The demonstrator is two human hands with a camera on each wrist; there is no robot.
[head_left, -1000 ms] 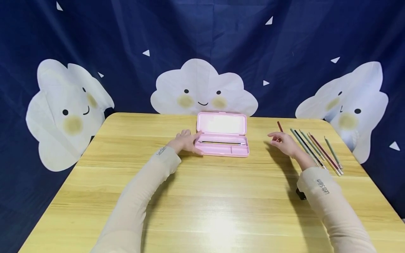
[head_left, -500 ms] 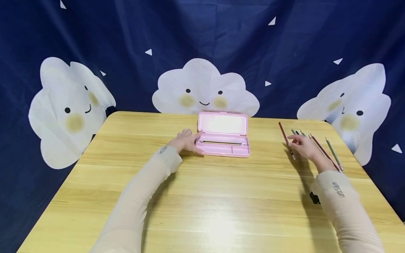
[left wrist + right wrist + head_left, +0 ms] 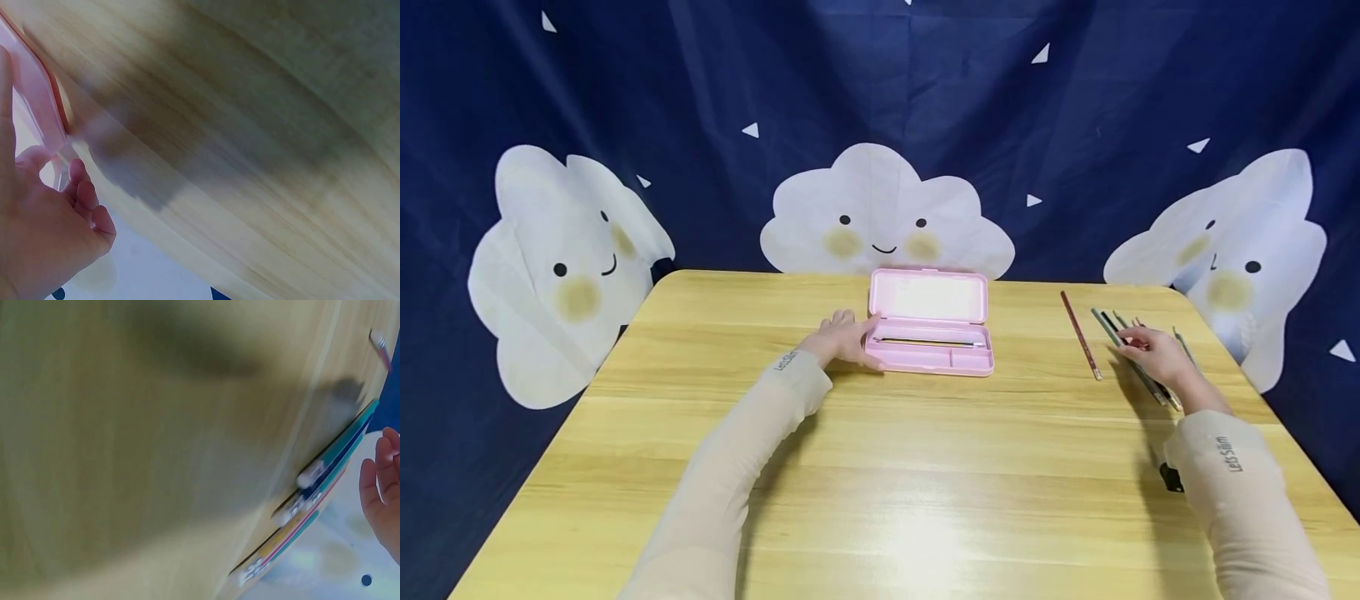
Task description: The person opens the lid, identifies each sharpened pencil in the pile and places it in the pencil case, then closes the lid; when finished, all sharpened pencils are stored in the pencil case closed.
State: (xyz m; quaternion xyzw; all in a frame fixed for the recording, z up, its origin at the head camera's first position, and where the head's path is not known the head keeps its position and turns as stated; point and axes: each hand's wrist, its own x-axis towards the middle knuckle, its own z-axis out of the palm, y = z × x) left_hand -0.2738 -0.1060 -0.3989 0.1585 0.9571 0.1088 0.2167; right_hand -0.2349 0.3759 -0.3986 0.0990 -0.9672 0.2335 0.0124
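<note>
A pink pencil case (image 3: 917, 360) stands with its lid raised at the back of the table. Inside its long compartment lies a striped pencil (image 3: 928, 341). My left hand (image 3: 841, 337) holds the case's left end between thumb and forefinger; the left wrist view shows the other fingers curled beside the case (image 3: 39, 94). Over a loose group of pencils (image 3: 1138, 375) on the right hovers my right hand (image 3: 1165, 358), fingertips close above them. In the right wrist view its fingers (image 3: 370, 481) look loosely extended and grasp no pencil. The hand partly covers the group in the head view.
A single red pencil (image 3: 1081, 335) lies apart, between the case and the group. The wooden table (image 3: 925, 467) ends at a dark blue curtain (image 3: 715, 75) with white clouds. A small black device (image 3: 1171, 477) sits under the right sleeve.
My right hand has moved right, past the red pencil, to the group of pencils. The left hand has stayed on the case, and the pencil inside lies as before.
</note>
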